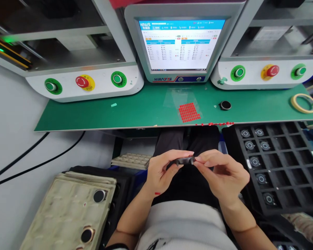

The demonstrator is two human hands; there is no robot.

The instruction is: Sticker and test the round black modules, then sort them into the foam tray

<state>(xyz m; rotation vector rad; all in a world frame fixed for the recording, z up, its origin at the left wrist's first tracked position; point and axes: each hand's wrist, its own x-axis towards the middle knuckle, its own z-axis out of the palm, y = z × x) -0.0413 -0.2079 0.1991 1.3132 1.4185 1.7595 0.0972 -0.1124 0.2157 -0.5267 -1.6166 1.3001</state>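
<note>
Above my lap, a dark watch case (185, 160) is held edge-on between both hands. My left hand (161, 169) grips it from the left, fingers over the top and thumb beneath. The thumb and forefinger of my right hand (220, 170) pinch its right end. A small red mark (157, 193) shows on my left wrist. Beyond my hands, another round watch case (225, 105) lies on the green bench, to the right of a sheet of red stickers (189, 112).
The green bench (94, 114) spans the front, with a monitor (182, 45) and button panels behind it. Loose red stickers line its edge. Tape roll (304, 103) sits far right. A black compartment tray (281, 173) holds several watch cases; a beige tray (59, 215) holds watch cases at left.
</note>
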